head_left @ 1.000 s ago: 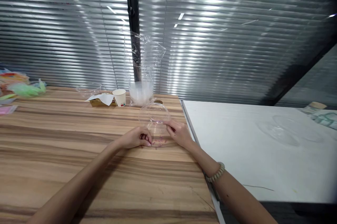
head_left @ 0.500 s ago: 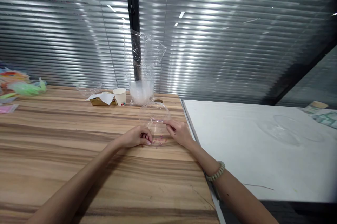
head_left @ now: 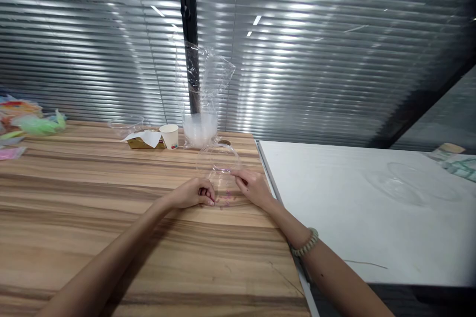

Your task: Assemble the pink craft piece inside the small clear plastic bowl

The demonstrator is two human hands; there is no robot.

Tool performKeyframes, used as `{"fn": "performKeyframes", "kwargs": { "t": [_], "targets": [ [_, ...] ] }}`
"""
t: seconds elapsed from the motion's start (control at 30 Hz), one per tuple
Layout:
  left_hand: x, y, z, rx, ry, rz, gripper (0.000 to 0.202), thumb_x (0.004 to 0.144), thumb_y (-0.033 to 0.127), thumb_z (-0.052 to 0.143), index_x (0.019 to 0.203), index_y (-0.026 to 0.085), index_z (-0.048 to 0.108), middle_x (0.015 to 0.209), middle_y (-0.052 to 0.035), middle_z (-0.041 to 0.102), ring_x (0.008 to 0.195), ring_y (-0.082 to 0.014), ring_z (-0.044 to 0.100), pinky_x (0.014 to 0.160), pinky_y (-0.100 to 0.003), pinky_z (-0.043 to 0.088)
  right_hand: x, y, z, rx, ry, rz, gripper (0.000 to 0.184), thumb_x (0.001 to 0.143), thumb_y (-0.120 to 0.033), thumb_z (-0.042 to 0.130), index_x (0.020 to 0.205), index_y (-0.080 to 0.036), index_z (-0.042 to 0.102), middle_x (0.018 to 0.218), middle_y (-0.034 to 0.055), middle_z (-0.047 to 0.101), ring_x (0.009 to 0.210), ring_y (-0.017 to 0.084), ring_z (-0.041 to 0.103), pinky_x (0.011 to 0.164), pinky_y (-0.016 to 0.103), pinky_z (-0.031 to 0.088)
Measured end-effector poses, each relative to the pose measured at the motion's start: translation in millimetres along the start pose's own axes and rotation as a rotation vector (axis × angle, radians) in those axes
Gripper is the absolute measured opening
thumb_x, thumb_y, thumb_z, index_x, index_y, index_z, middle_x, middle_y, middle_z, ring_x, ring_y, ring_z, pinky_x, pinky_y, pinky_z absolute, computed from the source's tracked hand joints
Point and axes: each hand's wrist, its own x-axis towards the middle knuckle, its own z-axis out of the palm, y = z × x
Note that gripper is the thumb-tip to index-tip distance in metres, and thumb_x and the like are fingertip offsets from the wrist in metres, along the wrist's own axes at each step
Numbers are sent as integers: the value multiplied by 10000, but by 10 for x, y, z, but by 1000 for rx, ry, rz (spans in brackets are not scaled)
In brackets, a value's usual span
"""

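My left hand (head_left: 199,193) rests low over the wooden table with its fingers curled into a pinch. Its fingertips are beside small pink and reddish pieces (head_left: 226,200), seen at a clear plastic container's near end; whatever the fingers grip is too small to make out. My right hand (head_left: 253,187) is at the right side of the clear round plastic container (head_left: 218,146), thumb and index finger closed at its edge. A thin purple mark or piece (head_left: 223,170) shows near that fingertip. The transparent outlines overlap, so I cannot tell how many containers are there.
Behind stand a paper cup (head_left: 169,137), a gold box with white tissue (head_left: 146,139), a clear bowl (head_left: 125,124) and bagged plastic cups (head_left: 200,129). Colourful bags (head_left: 33,117) lie far left. Clear lids (head_left: 409,183) lie on the white table (head_left: 316,198), past a seam.
Both hands keep almost the same place and pose. Among the small pieces the layout looks slightly different, with the rightmost reddish one no longer showing.
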Motion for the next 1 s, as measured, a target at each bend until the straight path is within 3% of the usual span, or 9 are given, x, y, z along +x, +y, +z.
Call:
{"fn": "performKeyframes", "kwargs": {
  "t": [0.8,1.0],
  "targets": [
    [3,-29,8,-13,-3,13,100,738,240,680,744,141,667,714,-17,630,644,-114,523,589,-198,384,-1,12,5,17,-23,9,271,839,-78,455,955,-196,670,892,26,715,749,156,659,674,255,501],
    [2,0,4,-31,-13,11,47,733,181,672,751,138,675,719,-18,645,652,-116,532,605,-200,386,1,14,6,37,-30,8,277,835,-72,452,965,-182,670,894,37,715,745,159,658,666,258,502]
  ]
}}
